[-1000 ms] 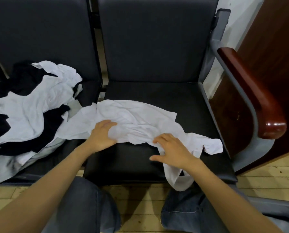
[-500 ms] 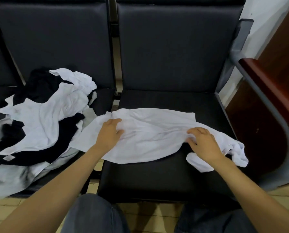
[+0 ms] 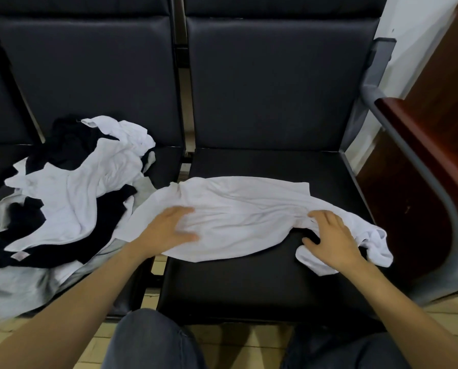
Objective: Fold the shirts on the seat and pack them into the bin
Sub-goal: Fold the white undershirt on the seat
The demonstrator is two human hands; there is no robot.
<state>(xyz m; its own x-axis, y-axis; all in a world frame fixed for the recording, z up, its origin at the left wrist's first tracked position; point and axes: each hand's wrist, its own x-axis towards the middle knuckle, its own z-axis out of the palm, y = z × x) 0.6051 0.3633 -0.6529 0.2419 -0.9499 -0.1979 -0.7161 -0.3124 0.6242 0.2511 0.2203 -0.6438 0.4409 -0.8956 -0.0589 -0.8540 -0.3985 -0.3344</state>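
A: Step?
B: Flattening. White shirt (image 3: pixel 243 217) lies rumpled on the seat (image 3: pixel 249 283); left grip (image 3: pixel 169 230) and right grip (image 3: pixel 331 241) press it, fingers straight, holding nothing.
A: Next?
B: Probably untangle the bunched right end, then fold.

A polished reddish-brown wooden armrest (image 3: pixel 440 166) sits on a grey metal tube frame (image 3: pixel 420 166) at the right end of the row. Behind it stands a dark brown wooden panel (image 3: pixel 440 62) against a white wall (image 3: pixel 408 20). Pale wooden floorboards (image 3: pixel 262 339) show below, between dark blue denim trouser legs (image 3: pixel 153 342).
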